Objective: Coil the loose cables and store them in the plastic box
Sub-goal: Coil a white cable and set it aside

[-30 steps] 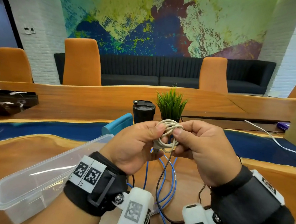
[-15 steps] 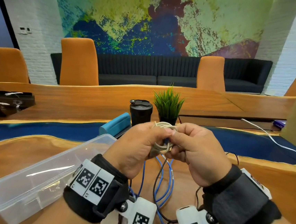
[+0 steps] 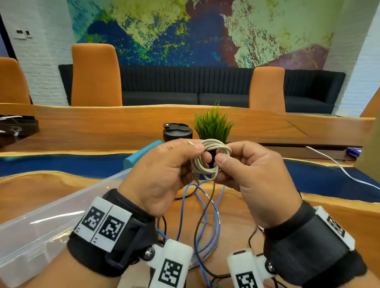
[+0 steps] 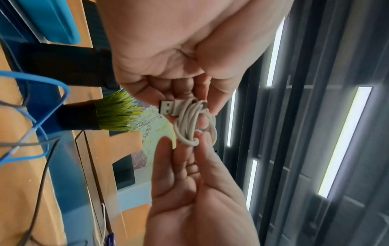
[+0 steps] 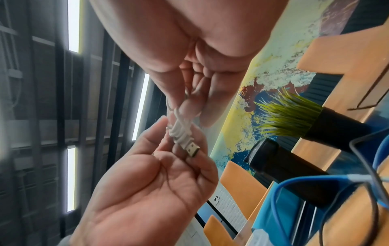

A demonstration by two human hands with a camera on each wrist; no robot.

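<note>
A black lidded cup [image 3: 177,132] and a small green potted plant [image 3: 213,125] stand side by side on the wooden counter [image 3: 106,131], with a teal case [image 3: 140,156] near the cup's left. Beyond it, orange chairs [image 3: 95,76] face a dark sofa [image 3: 213,88] under a colourful mural [image 3: 196,19].

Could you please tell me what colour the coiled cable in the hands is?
Off-white coiled cable, clearest in the head view.

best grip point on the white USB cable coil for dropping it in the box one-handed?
Pinch the white USB cable coil across its bundled strands, probably on the left side near the USB plug, coming from the left as the left hand does. That pins the loops and the loose end together; the plastic box lies left.
</note>
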